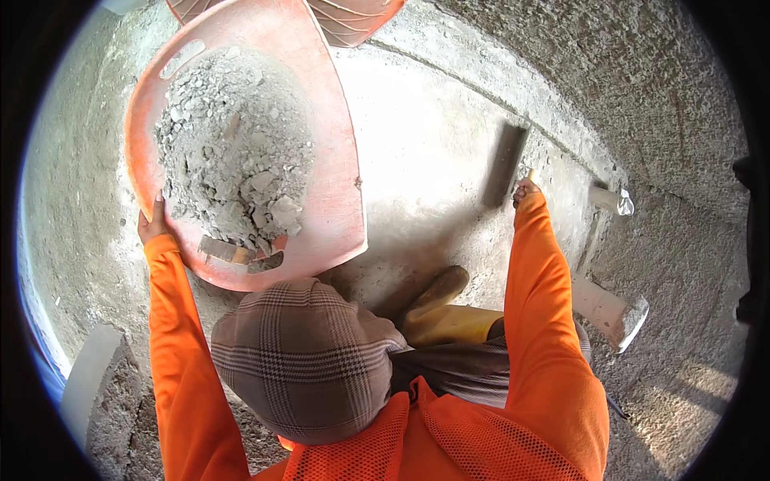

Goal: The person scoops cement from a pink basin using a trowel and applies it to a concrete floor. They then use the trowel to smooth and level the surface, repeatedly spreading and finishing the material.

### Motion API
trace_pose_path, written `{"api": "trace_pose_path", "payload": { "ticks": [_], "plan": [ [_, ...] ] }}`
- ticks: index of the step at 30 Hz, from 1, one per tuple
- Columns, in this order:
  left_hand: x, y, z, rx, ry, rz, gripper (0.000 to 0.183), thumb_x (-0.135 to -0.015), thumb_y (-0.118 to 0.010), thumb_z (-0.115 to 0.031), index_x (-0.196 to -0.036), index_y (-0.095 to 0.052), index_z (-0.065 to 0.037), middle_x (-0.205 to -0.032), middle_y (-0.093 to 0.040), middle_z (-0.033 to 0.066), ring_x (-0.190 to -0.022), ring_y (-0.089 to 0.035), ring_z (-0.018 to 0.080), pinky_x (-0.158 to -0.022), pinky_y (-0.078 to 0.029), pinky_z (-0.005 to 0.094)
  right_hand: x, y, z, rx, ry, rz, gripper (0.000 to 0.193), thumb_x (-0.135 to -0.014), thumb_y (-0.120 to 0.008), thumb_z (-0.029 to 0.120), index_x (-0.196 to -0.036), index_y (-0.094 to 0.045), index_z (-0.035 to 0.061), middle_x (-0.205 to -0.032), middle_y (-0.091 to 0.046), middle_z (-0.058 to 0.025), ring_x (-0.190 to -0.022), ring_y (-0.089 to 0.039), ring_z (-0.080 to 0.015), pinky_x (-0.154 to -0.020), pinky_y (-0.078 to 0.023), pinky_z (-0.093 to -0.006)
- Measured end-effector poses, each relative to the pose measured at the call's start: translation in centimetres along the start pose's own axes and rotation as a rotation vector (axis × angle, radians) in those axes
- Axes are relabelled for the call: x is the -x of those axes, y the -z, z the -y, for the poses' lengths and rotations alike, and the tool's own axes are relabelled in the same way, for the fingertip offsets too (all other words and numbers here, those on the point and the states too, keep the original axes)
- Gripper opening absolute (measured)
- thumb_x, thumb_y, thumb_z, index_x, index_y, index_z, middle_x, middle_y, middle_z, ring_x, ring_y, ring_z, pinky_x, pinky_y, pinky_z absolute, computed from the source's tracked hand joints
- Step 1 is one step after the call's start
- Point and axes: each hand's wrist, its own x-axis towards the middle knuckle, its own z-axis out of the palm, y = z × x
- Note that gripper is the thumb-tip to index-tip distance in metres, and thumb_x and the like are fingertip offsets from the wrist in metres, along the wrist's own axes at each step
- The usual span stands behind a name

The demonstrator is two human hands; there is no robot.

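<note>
My left hand (154,222) grips the near-left rim of a faded orange plastic pan (341,172), thumb over the edge. Grey rubble and dust (237,136) are heaped in the pan, with a brick-like piece (227,250) by its near handle slot. Off to the right, my right hand (525,192) is closed round a short tool with a pale handle end (531,174). A dark, flat rectangular piece (504,164) is right beside that hand; I cannot tell whether it is the tool's blade. The floor (425,136) left of it is brightly lit.
My bent knee in checked trousers (305,361) is just below the pan, and my yellow boot (457,321) stands on the floor. Another orange container (353,18) is beyond the pan. Block-like pieces (605,309) jut out along the rough wall (642,88) at right.
</note>
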Motion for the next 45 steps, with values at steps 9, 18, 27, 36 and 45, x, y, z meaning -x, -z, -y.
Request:
{"api": "trace_pose_path", "payload": {
  "ticks": [9, 18, 27, 36, 45],
  "plan": [
    [0.0, 0.3, -0.8, -0.124, 0.065, -0.063, 0.049, -0.089, -0.082, -0.027, -0.124, -0.068, 0.004, -0.115, -0.072, 0.0120, -0.098, -0.066, 0.0182, -0.089, -0.053, 0.0303, 12.4, 2.1, 10.8, 0.312, 0.117, 0.208, 0.022, -0.083, -0.066, 0.022, -0.072, -0.049, 0.0166, -0.056, -0.037, 0.0050, -0.042, -0.030, -0.0123, -0.041, -0.027, -0.0331],
    [-0.1, 0.4, -2.6, -0.391, 0.055, -0.135, 0.062, -0.087, -0.083, -0.035, -0.127, -0.063, 0.008, -0.121, -0.070, 0.0166, -0.102, -0.066, 0.0218, -0.091, -0.053, 0.0332, 23.0, 7.8, -7.9, 0.295, -0.034, -0.108, 0.020, -0.084, -0.081, 0.014, -0.085, -0.062, 0.0101, -0.055, -0.054, -0.0008, -0.042, -0.047, -0.0137, -0.037, -0.036, -0.0301],
    [5.1, -3.6, -7.3, -0.793, 0.122, -0.229, 0.081, -0.083, -0.077, -0.058, -0.139, -0.059, -0.003, -0.124, -0.068, 0.0168, -0.106, -0.061, 0.0350, -0.101, -0.044, 0.0416, 29.2, 9.2, -46.4, -0.422, -0.095, -0.788, 0.021, -0.094, -0.073, 0.019, -0.104, -0.060, 0.0065, -0.078, -0.064, -0.0068, -0.060, -0.058, -0.0180, -0.052, -0.046, -0.0348],
    [8.9, -9.9, -11.0, -0.695, 0.025, -0.133, 0.078, -0.084, -0.077, -0.055, -0.138, -0.059, -0.002, -0.121, -0.069, 0.0168, -0.103, -0.063, 0.0345, -0.097, -0.046, 0.0434, 24.7, -1.0, -42.5, -0.459, -0.089, -1.037, 0.054, -0.086, -0.074, 0.018, -0.135, -0.056, 0.0052, -0.108, -0.070, -0.0184, -0.098, -0.066, -0.0335, -0.087, -0.052, -0.0427],
    [11.2, -10.6, -13.2, -0.644, 0.019, -0.151, 0.074, -0.085, -0.077, -0.051, -0.138, -0.059, -0.001, -0.117, -0.069, 0.0168, -0.101, -0.064, 0.0341, -0.094, -0.048, 0.0453, 22.1, -7.4, -22.2, -0.046, 0.102, -0.789, 0.049, -0.085, -0.066, 0.022, -0.129, -0.059, 0.0020, -0.118, -0.068, -0.0295, -0.113, -0.065, -0.0462, -0.100, -0.050, -0.0470]
  ]
}}
